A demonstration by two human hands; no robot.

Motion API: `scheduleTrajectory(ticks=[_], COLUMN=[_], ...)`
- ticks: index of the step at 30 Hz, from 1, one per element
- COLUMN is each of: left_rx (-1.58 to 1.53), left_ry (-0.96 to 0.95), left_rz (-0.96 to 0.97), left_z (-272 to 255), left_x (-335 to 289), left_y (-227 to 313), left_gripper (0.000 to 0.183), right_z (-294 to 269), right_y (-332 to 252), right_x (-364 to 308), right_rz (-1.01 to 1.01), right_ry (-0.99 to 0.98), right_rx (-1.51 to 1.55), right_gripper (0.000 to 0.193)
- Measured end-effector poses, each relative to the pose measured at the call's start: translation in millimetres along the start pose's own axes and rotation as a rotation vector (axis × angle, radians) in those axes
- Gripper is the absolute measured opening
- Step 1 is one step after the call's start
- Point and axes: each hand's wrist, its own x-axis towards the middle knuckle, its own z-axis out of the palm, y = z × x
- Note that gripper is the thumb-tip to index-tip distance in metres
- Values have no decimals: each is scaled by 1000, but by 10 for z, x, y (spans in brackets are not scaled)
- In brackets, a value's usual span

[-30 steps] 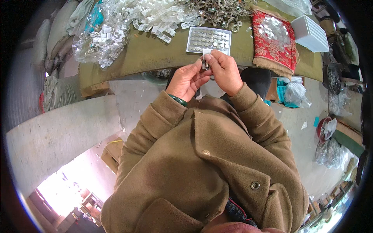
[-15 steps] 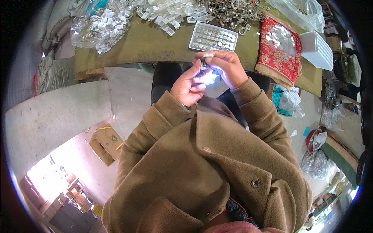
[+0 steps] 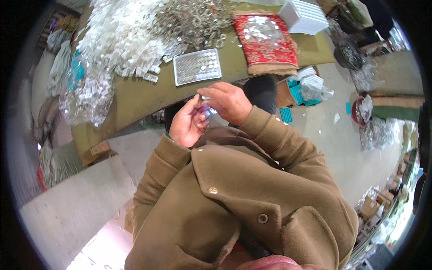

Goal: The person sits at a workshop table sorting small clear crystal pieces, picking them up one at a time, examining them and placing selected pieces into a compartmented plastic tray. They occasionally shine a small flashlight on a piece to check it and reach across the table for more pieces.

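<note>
My left hand [image 3: 186, 124] is palm up in front of the table edge, its thumb and fingertips pinched together. Over it curves my right hand [image 3: 230, 102], fingers bent down to meet the left fingertips. Between them is a small object, mostly hidden, with a bluish-white glow on the fingers; I cannot make out its kind. Just beyond the hands, a shallow white tray [image 3: 199, 82] holds rows of small round silver pieces. To its right, clear shiny discs [image 3: 263, 28] lie on a red patterned cloth [image 3: 265, 56].
A large heap of small clear and white plastic pieces [image 3: 121, 40] covers the table's far left, beside a tangled pile of clear loops [image 3: 193, 22]. A filled plastic bag [image 3: 87, 99] hangs over the left edge. White stacked trays [image 3: 302, 18] stand far right; a box of teal trays [image 3: 297, 92] sits below.
The view has turned, so the table now slants and more of the heap shows. My hands remain together; the bright light between them is now mostly covered by my right hand.
</note>
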Motion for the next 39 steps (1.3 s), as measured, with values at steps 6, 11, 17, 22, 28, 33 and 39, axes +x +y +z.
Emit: scheduleTrajectory(ticks=[6, 11, 17, 22, 28, 33, 39], left_rx=[219, 431, 360, 418, 459, 503, 458], left_ry=[18, 17, -102, -92, -111, -142, -145], left_rz=[-11, 188, 89, 42, 47, 49, -39], left_z=[-50, -98, -18, 113, 172, 203, 362], left_x=[-67, -96, 81, 248, 346, 381, 383], left_y=[-94, -242, -185, -166, -183, -196, -123], left_gripper=[18, 26, 20, 22, 23, 25, 39], right_z=[26, -460, -1162, -1151, -1146, -1228, -1285], right_y=[-129, 125, 789, 983, 1002, 978, 1046], right_x=[-210, -359, -181, -40, 35, -19, 56], right_rz=[49, 323, 452, 476, 511, 568, 581], right_ry=[3, 59, 314, 153, 159, 78, 209], right_rx=[76, 246, -459, -661, -647, -561, -161], right_gripper=[37, 28, 12, 16, 17, 21, 15])
